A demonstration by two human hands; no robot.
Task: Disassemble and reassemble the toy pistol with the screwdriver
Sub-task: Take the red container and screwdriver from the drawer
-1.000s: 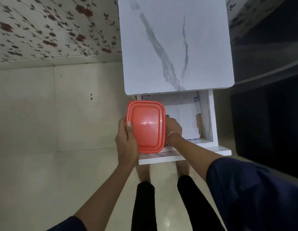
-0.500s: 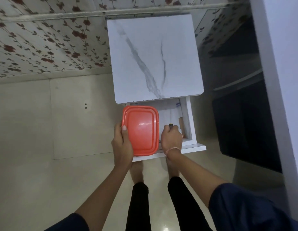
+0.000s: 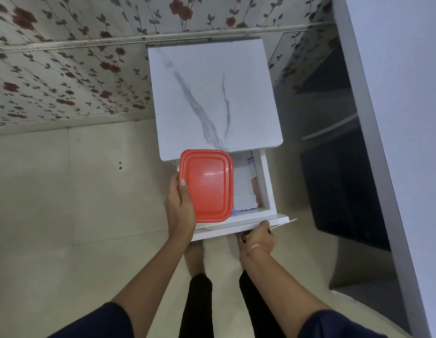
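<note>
An orange lidded plastic box (image 3: pixel 206 183) is held over the open drawer (image 3: pixel 265 181) of a small white cabinet. My left hand (image 3: pixel 179 208) grips its left edge, thumb on the lid. My right hand (image 3: pixel 259 236) is curled round a screwdriver (image 3: pixel 284 223) at the drawer's front panel; the thin metal shaft points right and a bit of yellow handle shows under the palm. No toy pistol is visible; the box's contents are hidden by the lid.
The marble-patterned cabinet top (image 3: pixel 212 93) lies above the drawer. White papers (image 3: pixel 245 193) lie inside the drawer. A floral wall (image 3: pixel 65 69) is behind, a dark furniture piece (image 3: pixel 346 191) to the right, and a pale tiled floor (image 3: pixel 65 215) around my feet.
My right hand has come out of the drawer to its front edge, now holding the screwdriver. The orange box stays in my left hand. The camera has pulled back.
</note>
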